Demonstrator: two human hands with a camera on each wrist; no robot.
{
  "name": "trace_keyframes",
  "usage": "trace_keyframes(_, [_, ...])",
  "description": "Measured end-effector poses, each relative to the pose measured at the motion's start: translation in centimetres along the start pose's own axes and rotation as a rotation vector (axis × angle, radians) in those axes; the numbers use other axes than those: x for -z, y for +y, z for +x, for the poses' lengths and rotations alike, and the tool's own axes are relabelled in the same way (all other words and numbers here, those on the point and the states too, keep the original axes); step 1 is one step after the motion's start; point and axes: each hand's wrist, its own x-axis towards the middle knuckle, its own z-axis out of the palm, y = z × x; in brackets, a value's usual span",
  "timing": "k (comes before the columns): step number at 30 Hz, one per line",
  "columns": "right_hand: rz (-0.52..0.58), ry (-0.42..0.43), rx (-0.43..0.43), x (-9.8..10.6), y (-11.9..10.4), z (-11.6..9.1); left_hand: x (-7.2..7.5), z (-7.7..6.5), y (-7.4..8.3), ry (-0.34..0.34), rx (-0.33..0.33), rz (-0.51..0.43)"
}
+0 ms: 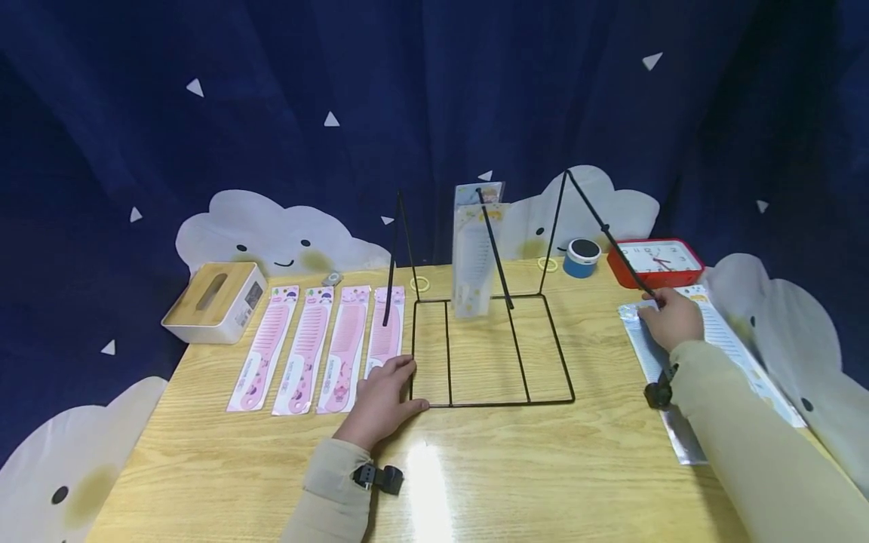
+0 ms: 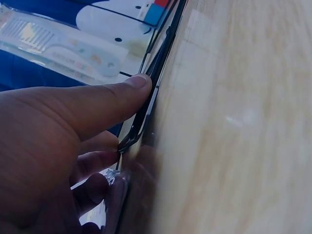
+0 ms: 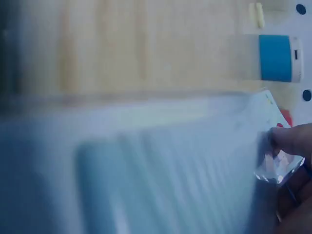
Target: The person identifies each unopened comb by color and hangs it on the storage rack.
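Observation:
My left hand [image 1: 383, 400] grips the front left corner of a black wire display rack [image 1: 490, 405]; in the left wrist view the thumb [image 2: 139, 83] presses on the wire, with fingers behind it. Two packaged combs [image 1: 473, 260] hang from the rack's middle hook. On the right, my right hand [image 1: 672, 320] pinches the top end of a light blue packaged comb [image 1: 641, 339], whose blurred package [image 3: 185, 165] fills the lower right wrist view. Another pale packaged comb [image 1: 729, 332] lies beside it, partly hidden by the forearm.
Several pink packaged combs [image 1: 265, 339] lie in a row at left, near a tissue box [image 1: 231, 317]. A blue round-topped device [image 1: 581, 260] and a red clock [image 1: 658, 256] stand at the back right. Small yellow rings [image 1: 419, 291] lie near the rack. A dark blue curtain [image 1: 407, 90] hangs behind.

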Motion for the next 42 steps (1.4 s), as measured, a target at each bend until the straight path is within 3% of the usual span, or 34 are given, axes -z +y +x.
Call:
trace_keyframes(7, [0.12,0.026,0.164,0.3,-2.9,-0.9,0.1,-0.1,-0.1,-0.009,0.009,0.008])
trace_keyframes(13, [0.246,0.037,0.201,0.8,-7.1,-2.6,0.0,-0.1,-0.2,-0.012,0.014,0.004])
trace_keyframes(20, [0.294,0.006,0.231,1.6,-12.0,-5.5,-0.1,0.0,-0.2,-0.015,0.011,0.002])
trace_keyframes(27, [0.471,0.109,0.485,2.1,-16.8,-9.0,0.0,0.0,-0.2,-0.01,-0.003,0.002])
trace_keyframes(35, [0.721,0.032,0.611,3.4,-21.2,-13.3,0.2,-0.1,0.1,0.005,-0.024,0.002])
trace_keyframes(42, [0.809,0.023,0.816,4.4,-23.2,-15.9,0.2,-0.1,0.1,0.007,-0.021,0.003])
